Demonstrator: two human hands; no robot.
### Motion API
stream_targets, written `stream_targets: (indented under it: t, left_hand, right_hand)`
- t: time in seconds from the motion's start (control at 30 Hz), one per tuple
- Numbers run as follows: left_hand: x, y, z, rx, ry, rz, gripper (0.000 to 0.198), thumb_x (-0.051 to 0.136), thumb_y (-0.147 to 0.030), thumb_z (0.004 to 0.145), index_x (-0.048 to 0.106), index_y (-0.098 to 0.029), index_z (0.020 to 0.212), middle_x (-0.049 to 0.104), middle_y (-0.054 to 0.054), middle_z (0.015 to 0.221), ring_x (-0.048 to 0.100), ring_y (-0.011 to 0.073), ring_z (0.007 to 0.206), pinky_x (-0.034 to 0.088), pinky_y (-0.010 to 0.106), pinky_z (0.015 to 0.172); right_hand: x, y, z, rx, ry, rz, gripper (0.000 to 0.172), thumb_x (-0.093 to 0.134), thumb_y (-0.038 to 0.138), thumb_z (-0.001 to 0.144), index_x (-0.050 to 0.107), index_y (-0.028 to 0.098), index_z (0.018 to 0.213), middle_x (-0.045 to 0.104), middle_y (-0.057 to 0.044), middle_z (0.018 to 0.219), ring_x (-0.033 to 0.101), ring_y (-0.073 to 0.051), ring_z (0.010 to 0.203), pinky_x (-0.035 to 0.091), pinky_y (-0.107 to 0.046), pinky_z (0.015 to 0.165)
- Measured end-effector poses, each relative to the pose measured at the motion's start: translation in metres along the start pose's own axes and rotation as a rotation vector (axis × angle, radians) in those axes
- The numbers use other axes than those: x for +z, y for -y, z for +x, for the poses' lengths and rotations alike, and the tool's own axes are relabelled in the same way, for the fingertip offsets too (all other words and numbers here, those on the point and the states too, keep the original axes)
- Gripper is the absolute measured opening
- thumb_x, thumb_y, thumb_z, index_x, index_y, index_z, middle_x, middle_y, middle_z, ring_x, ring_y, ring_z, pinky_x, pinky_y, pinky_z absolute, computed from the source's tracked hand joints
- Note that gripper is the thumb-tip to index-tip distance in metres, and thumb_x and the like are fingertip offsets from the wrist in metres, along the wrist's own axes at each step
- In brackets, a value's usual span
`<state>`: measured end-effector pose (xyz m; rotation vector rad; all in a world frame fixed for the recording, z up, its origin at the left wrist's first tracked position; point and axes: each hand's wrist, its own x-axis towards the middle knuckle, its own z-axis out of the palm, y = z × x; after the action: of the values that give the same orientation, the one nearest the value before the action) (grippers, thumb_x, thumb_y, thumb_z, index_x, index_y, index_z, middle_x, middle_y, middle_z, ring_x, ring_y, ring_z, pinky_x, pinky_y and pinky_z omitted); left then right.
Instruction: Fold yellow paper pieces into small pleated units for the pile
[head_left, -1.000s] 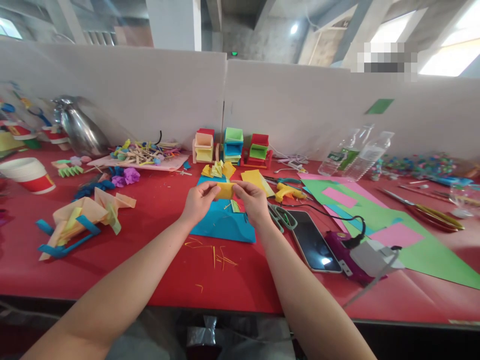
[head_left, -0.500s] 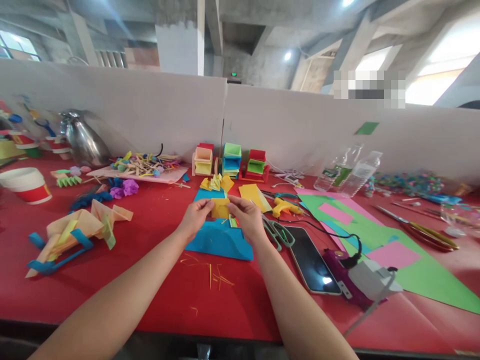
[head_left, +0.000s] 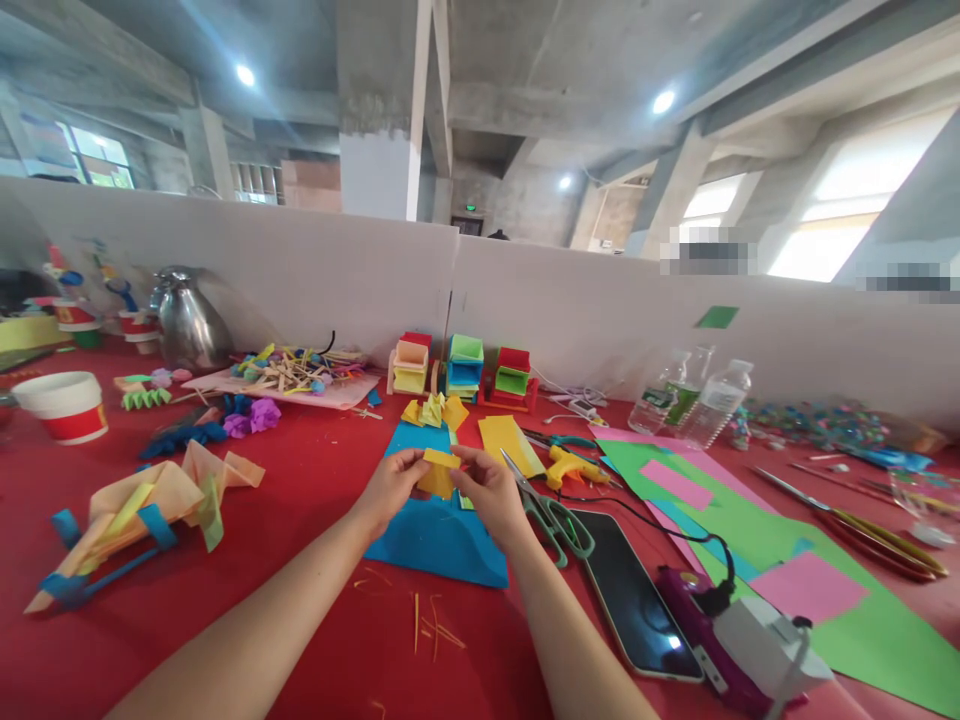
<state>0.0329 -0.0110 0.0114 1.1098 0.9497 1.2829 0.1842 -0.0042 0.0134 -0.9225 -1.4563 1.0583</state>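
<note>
Between my two hands is a small piece of yellow paper, with a fold showing along its top. My left hand pinches its left edge and my right hand pinches the right edge. Below and behind them lies a blue paper shape, with crumpled yellow paper pieces at its far end. Green-handled scissors rest just right of my right hand. A flat yellow paper sheet lies beyond that hand, beside a yellow glue gun.
A phone and a purple power strip with a plug sit at right, near green paper sheets. Folded paper boxes stand at the back. On the left are a folded paper figure, a paper cup and a metal jug.
The yellow paper, flat-looking before, now shows a folded upper strip with a flap hanging below. The camera has tilted up, so everything sits lower in view. Both hands keep their pinch.
</note>
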Motion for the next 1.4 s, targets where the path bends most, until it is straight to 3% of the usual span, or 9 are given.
stream_targets:
  t: [0.23, 0.37, 0.53, 0.7, 0.87, 0.97, 1.13, 1.23, 1.4]
  left_hand:
    - [-0.002, 0.004, 0.002, -0.045, -0.038, 0.001, 0.022, 0.06, -0.034, 0.069, 0.06, -0.015, 0.08, 0.061, -0.001, 0.065, 0.057, 0.0126, 0.059, 0.042, 0.02, 0.046]
    - [-0.005, 0.005, 0.003, -0.099, -0.038, -0.001, 0.022, 0.059, -0.037, 0.07, 0.06, -0.016, 0.079, 0.061, -0.002, 0.064, 0.056, 0.0113, 0.057, 0.037, 0.019, 0.045]
    - [-0.008, 0.007, 0.002, -0.21, 0.077, -0.002, 0.025, 0.065, -0.038, 0.065, 0.06, -0.014, 0.071, 0.062, 0.0, 0.06, 0.057, 0.0132, 0.054, 0.039, 0.022, 0.05]
    - [-0.005, 0.007, -0.002, -0.225, 0.166, -0.014, 0.028, 0.07, -0.039, 0.063, 0.059, -0.013, 0.066, 0.064, 0.003, 0.061, 0.059, 0.0148, 0.058, 0.042, 0.023, 0.056]
    - [-0.002, 0.002, -0.005, -0.288, 0.186, -0.158, 0.037, 0.059, -0.049, 0.073, 0.061, -0.017, 0.091, 0.067, 0.004, 0.079, 0.063, 0.0156, 0.068, 0.046, 0.024, 0.055]
    - [0.002, -0.001, -0.002, -0.318, 0.193, -0.089, 0.034, 0.057, -0.046, 0.076, 0.059, -0.016, 0.092, 0.067, 0.005, 0.078, 0.063, 0.0138, 0.065, 0.047, 0.022, 0.055]
    - [0.003, -0.006, 0.009, -0.335, 0.145, 0.091, 0.025, 0.058, -0.037, 0.075, 0.058, -0.012, 0.077, 0.064, 0.003, 0.061, 0.06, 0.011, 0.049, 0.043, 0.02, 0.045]
    - [-0.004, -0.009, 0.01, -0.38, 0.192, 0.154, 0.028, 0.061, -0.037, 0.071, 0.06, -0.01, 0.073, 0.065, 0.006, 0.059, 0.059, 0.012, 0.046, 0.04, 0.019, 0.042]
    - [-0.019, 0.0, 0.003, -0.365, 0.209, 0.221, 0.035, 0.063, -0.044, 0.069, 0.058, -0.012, 0.084, 0.066, 0.004, 0.059, 0.06, 0.0122, 0.046, 0.039, 0.018, 0.041]
  right_hand:
    - [0.0, 0.002, -0.002, 0.02, 0.043, -0.025, 0.037, 0.07, 0.033, 0.062, 0.066, 0.016, 0.094, 0.056, 0.001, 0.065, 0.049, -0.01, 0.057, 0.039, -0.023, 0.053]
    - [-0.004, 0.007, -0.002, 0.05, 0.077, -0.007, 0.034, 0.063, 0.043, 0.071, 0.067, 0.015, 0.09, 0.059, 0.0, 0.064, 0.05, -0.01, 0.057, 0.041, -0.024, 0.056]
    - [-0.008, 0.003, -0.002, 0.207, 0.141, 0.145, 0.041, 0.063, 0.044, 0.071, 0.061, 0.018, 0.102, 0.062, 0.0, 0.076, 0.054, -0.008, 0.056, 0.043, -0.022, 0.053]
    - [-0.004, 0.0, -0.005, 0.331, 0.281, 0.203, 0.046, 0.073, 0.034, 0.062, 0.058, 0.017, 0.103, 0.051, 0.008, 0.056, 0.047, -0.006, 0.045, 0.037, -0.019, 0.043]
    - [-0.001, 0.001, -0.004, 0.293, 0.133, 0.258, 0.04, 0.072, 0.033, 0.062, 0.059, 0.016, 0.096, 0.053, 0.007, 0.054, 0.049, -0.006, 0.045, 0.039, -0.02, 0.046]
    - [-0.002, 0.0, -0.002, 0.279, 0.038, 0.262, 0.038, 0.071, 0.038, 0.062, 0.057, 0.017, 0.091, 0.057, 0.005, 0.054, 0.052, -0.008, 0.047, 0.041, -0.021, 0.049]
    - [-0.004, -0.001, 0.007, 0.337, 0.006, 0.153, 0.031, 0.07, 0.04, 0.062, 0.056, 0.015, 0.075, 0.057, 0.003, 0.053, 0.054, -0.009, 0.047, 0.041, -0.022, 0.048]
    - [-0.006, -0.002, 0.009, 0.346, 0.063, 0.027, 0.029, 0.071, 0.032, 0.062, 0.058, 0.015, 0.081, 0.057, 0.003, 0.057, 0.056, -0.012, 0.049, 0.042, -0.023, 0.047]
    - [-0.013, -0.002, -0.001, 0.055, 0.14, -0.352, 0.033, 0.062, 0.028, 0.073, 0.06, 0.021, 0.106, 0.059, -0.006, 0.099, 0.058, -0.018, 0.085, 0.047, -0.03, 0.069]
